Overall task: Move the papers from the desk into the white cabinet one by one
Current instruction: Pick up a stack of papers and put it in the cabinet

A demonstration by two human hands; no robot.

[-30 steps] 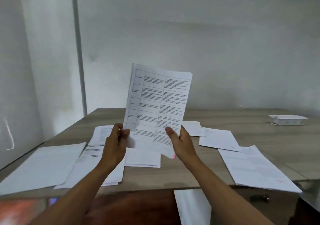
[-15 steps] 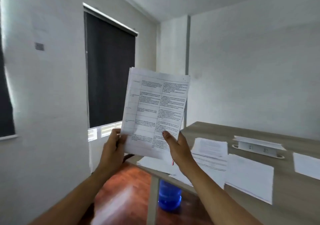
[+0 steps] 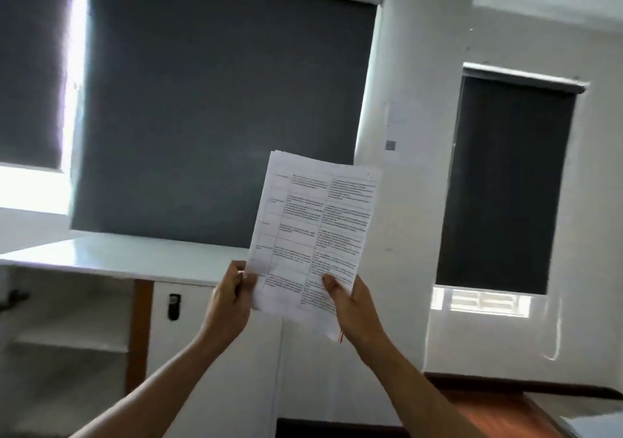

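Observation:
I hold a printed paper point(image 3: 313, 231) with a table of text upright in front of me, a little right of centre. My left hand point(image 3: 231, 299) grips its lower left edge, fingers curled round it. My right hand point(image 3: 350, 306) pinches the lower right part, thumb on the front. Behind and below the paper stands the white cabinet point(image 3: 202, 353) with a white top point(image 3: 121, 255). Open shelves point(image 3: 67, 343) show at its left, past a brown upright. The desk and the other papers are out of view.
Dark roller blinds cover a wide window point(image 3: 215, 107) behind the cabinet and a narrower one point(image 3: 502, 181) at right. A small black handle or lock point(image 3: 174, 306) sits on the cabinet front. Reddish wooden floor point(image 3: 488, 410) shows at lower right.
The view has swung left, away from the desk and its papers, to the windows and the white cabinet. Both hands keep the same hold on the paper.

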